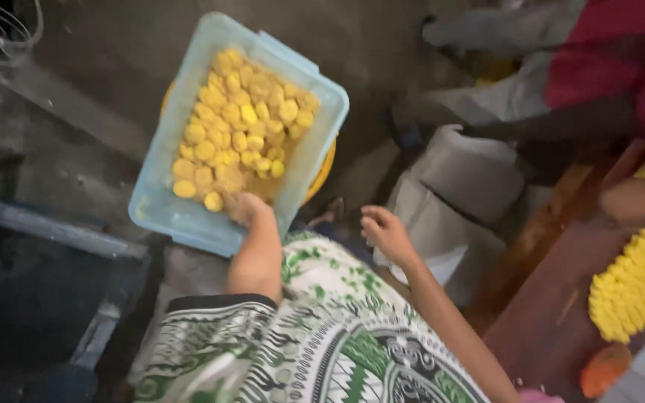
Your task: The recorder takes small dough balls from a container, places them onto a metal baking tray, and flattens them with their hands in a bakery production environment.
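Yellow pieces [240, 127], dozens, one tub [188, 220]

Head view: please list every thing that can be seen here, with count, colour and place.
Tub: one, light blue plastic, upper centre, resting on something yellow.
Round pieces: many, yellow, piled inside the tub.
Rows of pieces: many, yellow, right edge, on the board.
Board: one, reddish brown, lower right.
Round thing: one, orange, bottom right.
Sack: one, white, centre right.
Other person: one, red clothing, top right.
Patterned cloth: green and white, bottom centre.
Left hand: reaching into the tub, fingers hidden.
Right hand: open, empty, beside the sack.
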